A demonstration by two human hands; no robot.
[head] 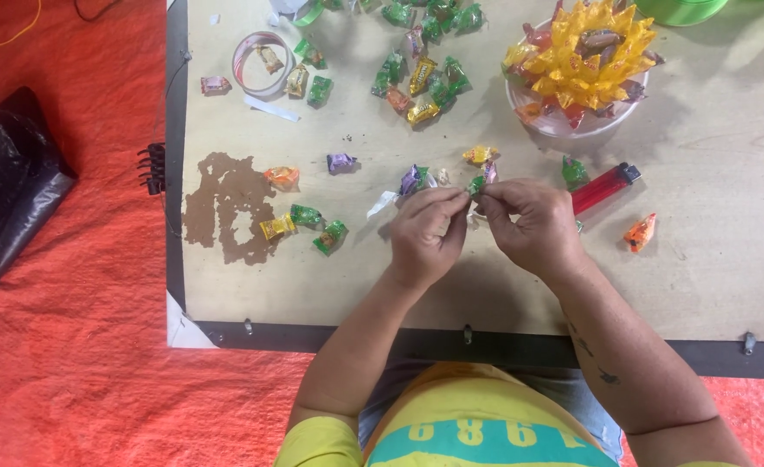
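Near the middle of the beige worktop [728, 259], left hand [423, 238] and right hand [533, 227] each pinch a small green foil-wrapped sweet [475, 184] between fingertips; a slack grip could drop it among the loose sweets.

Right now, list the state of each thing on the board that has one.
Left hand: pinching the green candy.
Right hand: pinching the same candy.
Green candy: wrapped, held between both hands.
Red lighter: lying flat, unlit.
Bowl: upright, full of yellow wrappers.
Tape roll: lying flat.
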